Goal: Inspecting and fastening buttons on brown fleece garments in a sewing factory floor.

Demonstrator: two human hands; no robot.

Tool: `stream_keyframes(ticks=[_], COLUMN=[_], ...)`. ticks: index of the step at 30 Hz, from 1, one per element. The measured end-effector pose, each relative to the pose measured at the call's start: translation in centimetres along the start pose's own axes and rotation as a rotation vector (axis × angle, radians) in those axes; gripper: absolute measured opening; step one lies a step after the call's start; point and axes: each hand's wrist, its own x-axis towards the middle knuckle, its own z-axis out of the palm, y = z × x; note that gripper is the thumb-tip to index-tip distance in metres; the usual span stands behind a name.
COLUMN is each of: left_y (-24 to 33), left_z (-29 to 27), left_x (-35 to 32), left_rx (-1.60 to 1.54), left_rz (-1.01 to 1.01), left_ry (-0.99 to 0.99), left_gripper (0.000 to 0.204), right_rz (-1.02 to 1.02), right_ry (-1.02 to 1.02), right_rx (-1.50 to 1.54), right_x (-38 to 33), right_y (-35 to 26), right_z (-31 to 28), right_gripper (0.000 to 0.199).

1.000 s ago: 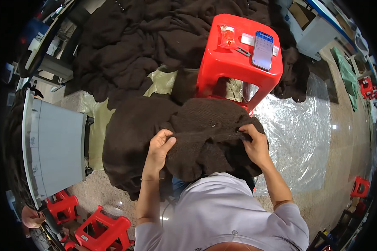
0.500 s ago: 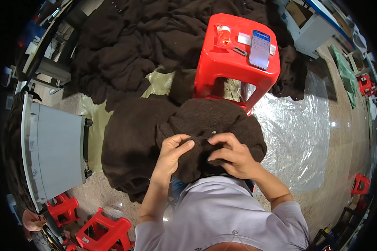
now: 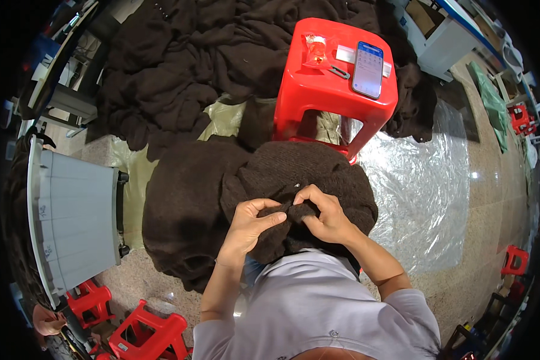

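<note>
Dark brown knitted fabric [image 3: 192, 204] lies bunched across my lap, with a small shiny button-like dot [image 3: 297, 185] on it. My left hand [image 3: 250, 225] pinches a fold of this fabric between thumb and fingers. Close beside it, my right hand [image 3: 326, 216] is closed on the same fabric, thumb and index finger gripping a raised edge. Anything small between the fingertips is too hidden to make out. Ahead of my hands stands a red plastic stool [image 3: 342, 87], bearing a phone [image 3: 368, 70], a clear packet [image 3: 315, 51] and a small grey thread snipper [image 3: 340, 72].
A large heap of brown fabric [image 3: 162, 78] covers the floor ahead. At left is a grey wheeled bin [image 3: 78, 210]. Clear plastic sheeting [image 3: 426, 198] lies on the right, and more red stools [image 3: 150, 330] stand at lower left. A worktable [image 3: 441, 42] is at far right.
My right hand has gone from loosely spread fingers to gripping the fabric next to my left hand. The left hand keeps its pinch. The whole view has shifted slightly.
</note>
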Motion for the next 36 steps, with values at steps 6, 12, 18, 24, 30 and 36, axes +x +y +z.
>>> stream_keyframes(ticks=[6,12,18,24,30,36], left_y=[-0.3,-0.5,-1.1,-0.7,-2.1,-4.0], left_z=[-0.1,0.5,0.8,1.2,0.8,1.6], left_x=[0.6,0.5,0.6,0.8,1.2,2.0], left_rx=[0.050,0.233,0.199,0.136,0.052,0.022], left_rz=[0.103,0.046,0.036,0.094,0.110,0.140], left_ry=[-0.014,-0.034,0.010,0.012,0.066,0.220], left_gripper=[0.015,0.016,0.016,0.011,0.009,0.010], right_rz=[0.080,0.253,0.226,0.120,0.154,0.085], right_ry=[-0.189,-0.136,-0.078,-0.265,0.011,0.124], right_rx=[0.171,0.066,-0.009,-0.039,0.019,-0.068], right_x=[1.0,1.0,1.6,1.2,0.5,-0.1], right_y=[-0.5,0.1,-0.6,0.7,0.9,0.5], right_z=[-1.0,-0.2,-0.4,-0.7,0.8,2.4], right_gripper=[0.034,0.016,0.020,0.020,0.012,0.013])
